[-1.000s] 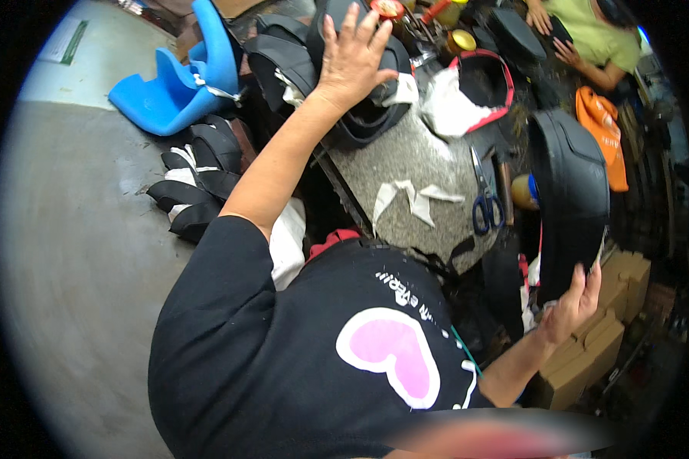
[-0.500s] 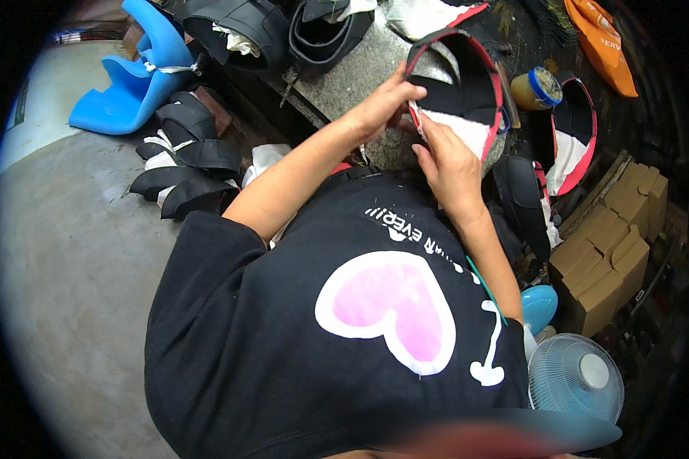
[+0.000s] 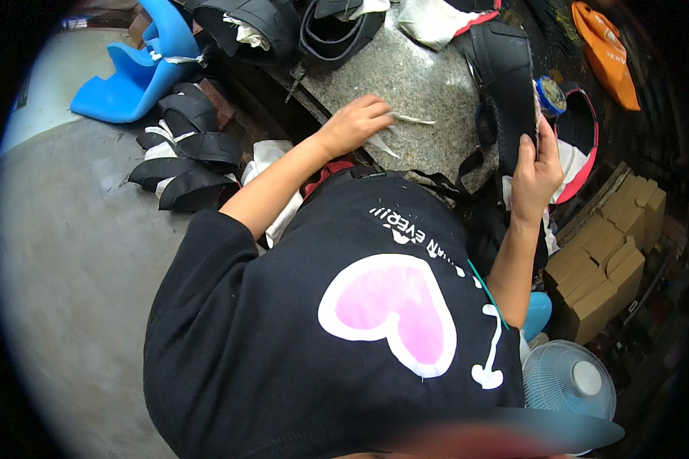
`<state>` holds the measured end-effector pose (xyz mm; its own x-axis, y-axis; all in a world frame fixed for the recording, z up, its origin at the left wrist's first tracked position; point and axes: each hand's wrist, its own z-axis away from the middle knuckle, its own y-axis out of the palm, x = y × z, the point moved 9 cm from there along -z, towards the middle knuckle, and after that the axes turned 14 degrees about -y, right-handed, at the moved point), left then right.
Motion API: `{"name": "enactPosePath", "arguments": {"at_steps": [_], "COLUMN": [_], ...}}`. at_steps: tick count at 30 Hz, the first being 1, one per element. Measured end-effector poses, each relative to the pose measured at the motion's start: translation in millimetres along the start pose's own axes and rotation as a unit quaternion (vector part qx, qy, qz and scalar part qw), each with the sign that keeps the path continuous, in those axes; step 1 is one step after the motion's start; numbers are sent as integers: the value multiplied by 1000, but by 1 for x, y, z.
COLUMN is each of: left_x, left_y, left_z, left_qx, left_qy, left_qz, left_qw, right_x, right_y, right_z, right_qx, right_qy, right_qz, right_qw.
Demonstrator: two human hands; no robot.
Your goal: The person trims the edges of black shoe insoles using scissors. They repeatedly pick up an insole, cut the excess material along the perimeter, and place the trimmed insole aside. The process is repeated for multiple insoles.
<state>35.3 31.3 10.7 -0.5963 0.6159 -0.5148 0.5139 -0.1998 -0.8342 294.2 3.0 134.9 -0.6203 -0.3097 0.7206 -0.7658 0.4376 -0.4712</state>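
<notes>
My right hand (image 3: 534,177) grips the lower end of a black curved padded piece (image 3: 505,73) with stitched seams, fingers on one side and thumb on the other. The piece stands tilted at the right edge of the grey stone slab (image 3: 429,84). My left hand (image 3: 357,125) is over the near left part of the slab, its fingers closed on a thin white strip (image 3: 415,119). A second narrow white end (image 3: 384,146) hangs below those fingers; whether it is the same strip I cannot tell.
Similar black pieces (image 3: 200,149) lie stacked at the left, beside a blue foam piece (image 3: 134,80). Another, pink-edged, piece (image 3: 576,168) lies at the right near a blue-lidded jar (image 3: 550,96). An orange bag (image 3: 606,57), cardboard boxes (image 3: 605,256) and a fan (image 3: 566,382) are further right.
My right hand has carried the black piece rightward and turned it, so its outer side now shows. My left hand has left the piece and moved left and down, white strip in its fingers.
</notes>
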Motion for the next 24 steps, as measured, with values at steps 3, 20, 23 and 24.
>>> {"name": "enactPosePath", "arguments": {"at_steps": [3,20,23,24], "left_x": [32,116,109,109], "left_y": [-38,-131,-116,-114], "left_z": [38,-7,-24,-28], "left_qx": [-4,-150,-160,-159], "left_qy": [-66,-396,-357,-361], "left_qz": [-63,-135,-75,-55], "left_qw": [996,896,917,917], "right_x": [7,9,21,26], "right_y": [-7,115,122,124], "right_z": [0,64,66,66], "right_qx": [-21,269,272,274], "right_qy": [16,-34,-74,-90], "right_qz": [-66,3,-2,-9], "right_qw": [997,963,960,958]}}
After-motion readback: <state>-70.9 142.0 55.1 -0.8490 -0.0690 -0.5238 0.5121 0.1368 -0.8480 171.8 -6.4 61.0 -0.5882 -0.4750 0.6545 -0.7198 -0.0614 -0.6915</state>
